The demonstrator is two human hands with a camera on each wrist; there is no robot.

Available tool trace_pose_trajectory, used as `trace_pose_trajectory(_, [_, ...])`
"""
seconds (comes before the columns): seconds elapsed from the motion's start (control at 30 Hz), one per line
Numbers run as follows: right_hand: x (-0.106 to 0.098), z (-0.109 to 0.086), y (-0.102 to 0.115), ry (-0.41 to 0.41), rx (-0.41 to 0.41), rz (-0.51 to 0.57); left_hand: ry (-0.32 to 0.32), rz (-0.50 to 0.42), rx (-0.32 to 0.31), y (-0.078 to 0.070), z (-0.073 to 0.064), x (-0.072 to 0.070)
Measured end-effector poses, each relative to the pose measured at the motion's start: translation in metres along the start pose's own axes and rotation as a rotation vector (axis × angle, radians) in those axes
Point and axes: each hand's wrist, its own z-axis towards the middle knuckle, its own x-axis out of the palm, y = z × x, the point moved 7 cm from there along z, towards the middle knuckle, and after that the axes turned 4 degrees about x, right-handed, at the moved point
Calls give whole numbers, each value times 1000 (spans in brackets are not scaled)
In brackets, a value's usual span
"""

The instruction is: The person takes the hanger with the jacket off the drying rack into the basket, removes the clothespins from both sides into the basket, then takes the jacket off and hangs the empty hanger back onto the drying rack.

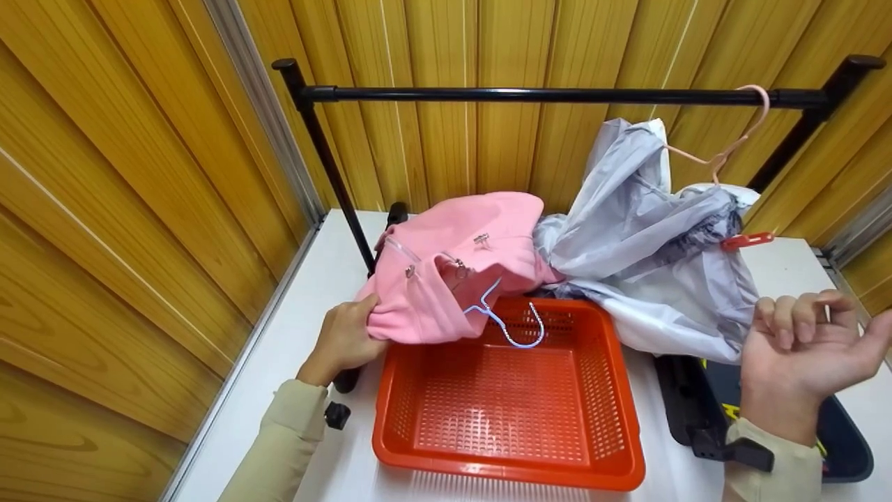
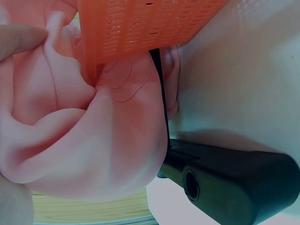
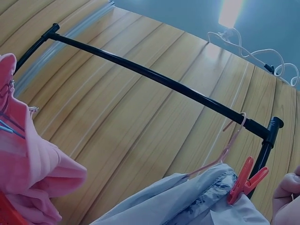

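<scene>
My left hand point(image 1: 348, 335) grips the lower left edge of a pink zip-up garment point(image 1: 460, 216), with metal cord ends and a zipper showing. The garment lies bunched over the back left rim of an orange-red basket point(image 1: 509, 474). From its opening sticks a light blue hanger point(image 1: 517, 344), its hook over the basket; the rest is hidden in the cloth. Up close in the left wrist view, pink folds lie between thumb and fingers. My right hand point(image 1: 808, 341) is raised at the right, palm up, fingers loosely curled, holding nothing, near a pale grey garment point(image 1: 627, 209).
A black clothes rail point(image 1: 529, 95) spans the back. On its right end a pink hanger point(image 1: 765, 115) bears the pale garment, which has a red clothes peg point(image 1: 749, 240) on it. A dark tray point(image 1: 847, 439) with yellow items stands behind my right wrist. Wood-panelled walls point(image 1: 125, 209) enclose the table.
</scene>
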Motion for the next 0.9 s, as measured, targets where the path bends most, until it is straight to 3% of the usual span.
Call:
trace_pose_trajectory(0.23, [11, -5, -10, 88, -8, -91, 10, -4, -7, 0, 0, -1])
trace_pose_trajectory(0.6, [26, -16, -44, 276, 117, -135, 11, -1, 0, -1, 1, -2])
trace_pose_trajectory(0.9, [26, -27, -84, 402, 288, -197, 41, -12, -28, 1, 0, 0])
